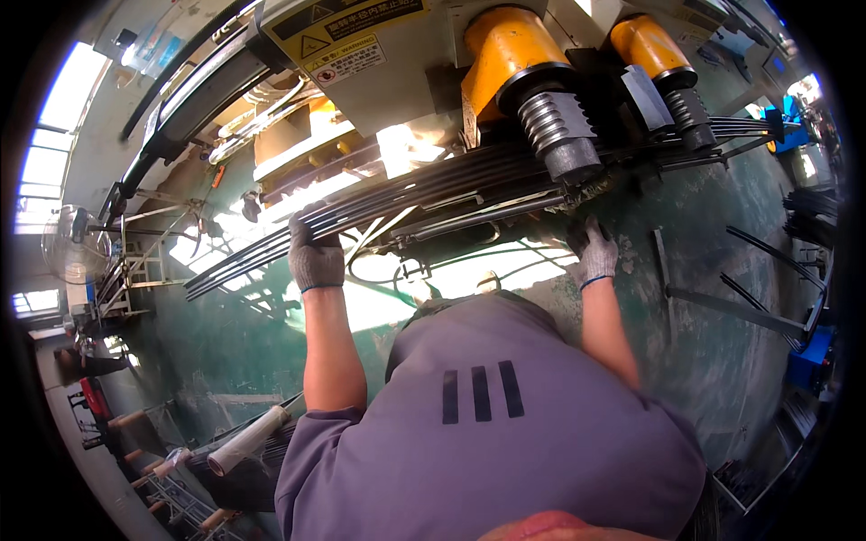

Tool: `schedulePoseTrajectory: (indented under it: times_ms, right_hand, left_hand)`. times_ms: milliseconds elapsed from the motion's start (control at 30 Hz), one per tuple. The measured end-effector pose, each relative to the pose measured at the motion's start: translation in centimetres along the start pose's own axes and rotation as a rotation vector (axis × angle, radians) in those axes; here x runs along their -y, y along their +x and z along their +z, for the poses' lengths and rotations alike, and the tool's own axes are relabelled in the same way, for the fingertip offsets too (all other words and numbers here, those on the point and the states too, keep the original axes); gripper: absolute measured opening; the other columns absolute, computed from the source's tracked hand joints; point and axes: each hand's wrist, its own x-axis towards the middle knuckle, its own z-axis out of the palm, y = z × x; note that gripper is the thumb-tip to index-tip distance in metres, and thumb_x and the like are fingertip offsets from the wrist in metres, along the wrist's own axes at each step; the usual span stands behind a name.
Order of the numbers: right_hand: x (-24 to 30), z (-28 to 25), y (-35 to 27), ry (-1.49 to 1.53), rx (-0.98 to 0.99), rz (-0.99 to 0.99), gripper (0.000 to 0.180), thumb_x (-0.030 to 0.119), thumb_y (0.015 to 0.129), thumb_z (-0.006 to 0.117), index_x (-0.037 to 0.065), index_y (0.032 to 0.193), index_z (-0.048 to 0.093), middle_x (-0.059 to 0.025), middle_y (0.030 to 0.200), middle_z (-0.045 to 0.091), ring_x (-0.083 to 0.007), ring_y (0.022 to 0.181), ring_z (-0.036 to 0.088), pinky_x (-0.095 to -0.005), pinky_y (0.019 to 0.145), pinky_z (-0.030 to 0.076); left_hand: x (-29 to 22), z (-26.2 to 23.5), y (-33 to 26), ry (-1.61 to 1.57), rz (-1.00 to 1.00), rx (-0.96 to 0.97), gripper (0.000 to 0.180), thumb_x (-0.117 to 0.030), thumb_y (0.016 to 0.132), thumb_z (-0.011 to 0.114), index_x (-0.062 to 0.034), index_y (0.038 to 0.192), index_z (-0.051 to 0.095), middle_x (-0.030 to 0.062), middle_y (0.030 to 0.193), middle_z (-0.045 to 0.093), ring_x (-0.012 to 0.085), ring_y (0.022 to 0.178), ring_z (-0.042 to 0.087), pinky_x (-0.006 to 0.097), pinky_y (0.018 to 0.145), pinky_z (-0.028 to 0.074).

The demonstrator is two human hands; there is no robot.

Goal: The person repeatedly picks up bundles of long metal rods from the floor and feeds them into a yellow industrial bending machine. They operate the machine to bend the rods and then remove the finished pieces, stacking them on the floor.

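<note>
Several long dark metal tubes (410,187) lie side by side across the machine, their left ends sticking out into the air. My left hand (317,261), in a grey knit glove, is closed around the tubes near those ends. Under the nearer press head, a ribbed steel cylinder (559,131) below an orange housing (516,54), the tubes run on to the right. My right hand (598,257), also gloved, is raised just below this head at the machine's front edge. Its fingers look stretched apart, in shadow, and whether they touch the machine is hidden.
A second orange press head (651,50) stands to the right. Loose dark bars rest on a metal rack (740,311) at the right. A wrapped roll (248,442) lies behind my left arm. A black machine arm (194,99) reaches out at upper left above the green floor (225,361).
</note>
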Motion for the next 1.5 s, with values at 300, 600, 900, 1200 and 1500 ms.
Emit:
schedulePoseTrajectory:
  times_ms: [300, 600, 900, 1200, 1500]
  right_hand:
    - [-3.0, 5.3, -0.9, -0.222, 0.222, 0.005, 0.024, 0.016, 0.098, 0.072, 0.000, 0.117, 0.070, -0.0086, 0.102, 0.073, -0.0192, 0.083, 0.072, -0.0328, 0.068, 0.061]
    - [-12.3, -4.6, 3.4, -0.891, 0.270, -0.286, 0.030, 0.016, 0.092, 0.076, -0.004, 0.114, 0.071, -0.0140, 0.113, 0.071, -0.0225, 0.096, 0.067, -0.0333, 0.081, 0.056]
    - [-22.8, -8.6, -2.8, -0.851, -0.113, 0.052, 0.048, 0.031, 0.090, 0.077, -0.004, 0.123, 0.069, -0.0124, 0.109, 0.072, -0.0226, 0.093, 0.067, -0.0347, 0.081, 0.053]
    - [-22.0, -6.0, -11.7, -0.647, -0.069, 0.186, 0.036, 0.015, 0.094, 0.070, 0.007, 0.127, 0.059, -0.0121, 0.088, 0.070, -0.0213, 0.063, 0.065, -0.0325, 0.048, 0.045]
    - [-20.0, -1.2, -9.1, -0.741, 0.124, 0.226, 0.021, 0.019, 0.097, 0.070, 0.006, 0.113, 0.068, -0.0073, 0.086, 0.073, -0.0156, 0.068, 0.068, -0.0302, 0.055, 0.049]
  left_hand:
    - [2.1, 4.1, -4.1, -0.004, -0.216, 0.128, 0.048, -0.039, 0.111, 0.046, 0.0023, 0.131, 0.057, 0.0194, 0.126, 0.066, 0.0356, 0.123, 0.062, 0.052, 0.108, 0.052]
    - [-15.1, -6.2, -2.2, -0.184, -0.035, -0.093, 0.062, -0.051, 0.109, 0.039, 0.0008, 0.140, 0.052, 0.0250, 0.142, 0.057, 0.0457, 0.137, 0.049, 0.059, 0.120, 0.034]
    - [-36.9, -21.7, 6.7, 0.370, 0.099, -0.303, 0.084, -0.063, 0.108, 0.031, 0.0067, 0.155, 0.027, 0.0251, 0.158, 0.036, 0.0458, 0.140, 0.045, 0.060, 0.115, 0.040]
    - [-38.1, -22.7, 8.3, 0.669, -0.184, 0.094, 0.065, -0.050, 0.111, 0.036, 0.0038, 0.146, 0.042, 0.0245, 0.136, 0.058, 0.0394, 0.124, 0.061, 0.056, 0.104, 0.054]
    - [-38.2, -22.0, 8.1, 1.150, 0.043, 0.176, 0.069, -0.052, 0.111, 0.036, 0.0062, 0.147, 0.044, 0.0246, 0.141, 0.056, 0.0391, 0.125, 0.060, 0.058, 0.106, 0.052]
